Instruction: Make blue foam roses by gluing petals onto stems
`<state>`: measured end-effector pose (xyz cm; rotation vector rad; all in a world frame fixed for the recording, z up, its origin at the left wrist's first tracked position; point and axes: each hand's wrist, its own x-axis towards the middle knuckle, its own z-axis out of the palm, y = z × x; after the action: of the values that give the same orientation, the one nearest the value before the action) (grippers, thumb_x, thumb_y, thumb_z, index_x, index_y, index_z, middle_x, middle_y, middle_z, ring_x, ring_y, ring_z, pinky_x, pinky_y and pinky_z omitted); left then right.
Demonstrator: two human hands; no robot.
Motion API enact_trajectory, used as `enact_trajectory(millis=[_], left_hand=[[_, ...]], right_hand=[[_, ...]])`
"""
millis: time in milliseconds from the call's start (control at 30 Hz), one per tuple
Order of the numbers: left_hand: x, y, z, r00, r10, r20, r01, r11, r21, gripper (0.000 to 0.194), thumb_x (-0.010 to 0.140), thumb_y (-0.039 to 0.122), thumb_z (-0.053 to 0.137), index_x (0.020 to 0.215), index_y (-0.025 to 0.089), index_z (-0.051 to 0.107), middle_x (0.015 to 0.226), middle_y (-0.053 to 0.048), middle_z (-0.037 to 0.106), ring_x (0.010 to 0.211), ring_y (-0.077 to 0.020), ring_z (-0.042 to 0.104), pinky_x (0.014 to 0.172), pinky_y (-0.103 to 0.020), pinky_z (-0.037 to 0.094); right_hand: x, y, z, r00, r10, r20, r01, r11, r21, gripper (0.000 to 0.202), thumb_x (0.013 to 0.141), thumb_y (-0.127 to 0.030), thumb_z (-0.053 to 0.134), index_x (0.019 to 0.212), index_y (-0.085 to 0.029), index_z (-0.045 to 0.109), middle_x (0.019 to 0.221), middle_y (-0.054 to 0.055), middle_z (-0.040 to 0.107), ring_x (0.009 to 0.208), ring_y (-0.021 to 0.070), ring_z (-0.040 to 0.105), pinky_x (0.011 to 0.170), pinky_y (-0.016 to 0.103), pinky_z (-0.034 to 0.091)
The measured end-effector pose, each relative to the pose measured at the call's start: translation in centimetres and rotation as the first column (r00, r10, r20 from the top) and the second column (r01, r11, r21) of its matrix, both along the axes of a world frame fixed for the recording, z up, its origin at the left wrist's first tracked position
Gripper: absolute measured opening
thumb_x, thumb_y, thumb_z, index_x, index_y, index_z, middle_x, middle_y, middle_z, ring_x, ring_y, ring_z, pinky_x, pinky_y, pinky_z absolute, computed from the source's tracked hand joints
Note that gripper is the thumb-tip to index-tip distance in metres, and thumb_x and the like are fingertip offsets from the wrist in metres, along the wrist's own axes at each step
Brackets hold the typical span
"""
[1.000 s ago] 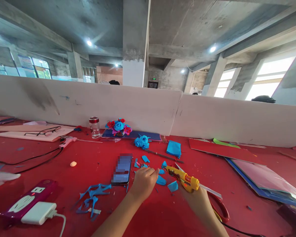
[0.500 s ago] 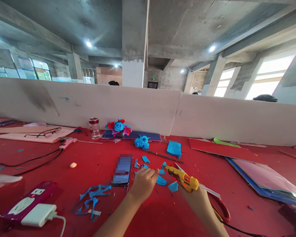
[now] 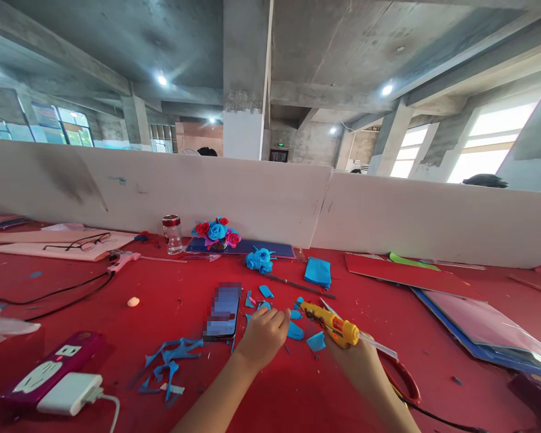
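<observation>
My right hand [image 3: 354, 358] is wrapped round a yellow hot glue gun [image 3: 331, 320], with a clear glue stick [image 3: 381, 344] sticking out of its back. The gun's nozzle points left, close to a small blue paper piece [image 3: 299, 302]. My left hand [image 3: 265, 334] is closed, its fingertips pinched just left of the nozzle; whatever they hold is hidden. Around both hands lie cut blue paper petals [image 3: 316, 342]. Scissors with red handles [image 3: 406, 379] lie partly under my right hand and the gun.
A phone [image 3: 223, 313] lies left of my left hand, near blue scraps [image 3: 171, 361]. Behind are blue paper flowers [image 3: 259, 260] on a stem, folded blue paper [image 3: 318, 272] and a flower arrangement [image 3: 217, 232]. A purple power strip [image 3: 49, 370] sits at left, coloured sheets [image 3: 478, 319] at right.
The glue gun and my right hand have shifted slightly left, towards my left hand. My left hand has barely moved.
</observation>
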<state>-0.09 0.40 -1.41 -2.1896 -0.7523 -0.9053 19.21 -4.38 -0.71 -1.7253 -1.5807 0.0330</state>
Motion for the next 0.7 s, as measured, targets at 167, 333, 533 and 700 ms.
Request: enact_trajectory(millis=[167,333,533,700], left_hand=[[0.0,0.2,-0.3,1.0,0.016,0.0,-0.016,0.999,-0.031,0.023,0.084,0.003,0.038,0.093,0.01,0.057,0.06,0.0,0.057,0.056,-0.0142,0.054,0.052,-0.028,0.035],[0.1,0.2,-0.4,0.999,0.041,0.019,-0.04,0.998,-0.046,0.021,0.084,0.005,0.039,0.089,0.012,0.058,0.057,0.0,0.055,0.054,-0.0141,0.054,0.05,-0.027,0.034],[0.0,0.2,-0.3,0.999,0.038,-0.013,-0.038,0.998,-0.047,0.023,0.084,0.003,0.038,0.094,0.011,0.057,0.06,-0.001,0.057,0.056,-0.0146,0.055,0.052,-0.028,0.036],[0.0,0.2,-0.3,1.0,0.026,-0.004,-0.026,0.999,-0.038,0.021,0.081,0.002,0.042,0.09,0.01,0.058,0.06,-0.001,0.056,0.055,-0.015,0.054,0.051,-0.028,0.034]], right_hand=[[0.2,-0.3,-0.2,0.999,-0.039,0.001,0.039,0.998,-0.049,0.016,0.066,-0.031,0.047,0.052,-0.022,0.046,0.044,-0.002,0.045,0.042,0.0139,0.043,0.039,0.023,0.032],[0.4,0.0,-1.5,0.999,-0.026,0.037,0.026,1.0,0.003,0.016,0.065,-0.031,0.049,0.053,-0.021,0.05,0.048,0.0,0.053,0.045,0.0142,0.046,0.043,0.024,0.036],[0.0,-0.1,-0.5,1.0,-0.011,0.027,0.011,1.0,0.003,0.02,0.066,-0.032,0.047,0.05,-0.021,0.049,0.043,-0.002,0.048,0.041,0.0133,0.045,0.04,0.023,0.034],[-0.5,-0.1,0.3,0.999,0.037,-0.022,-0.037,0.999,0.01,0.016,0.064,-0.03,0.047,0.054,-0.021,0.056,0.045,0.0,0.054,0.043,0.0149,0.049,0.042,0.024,0.037]])
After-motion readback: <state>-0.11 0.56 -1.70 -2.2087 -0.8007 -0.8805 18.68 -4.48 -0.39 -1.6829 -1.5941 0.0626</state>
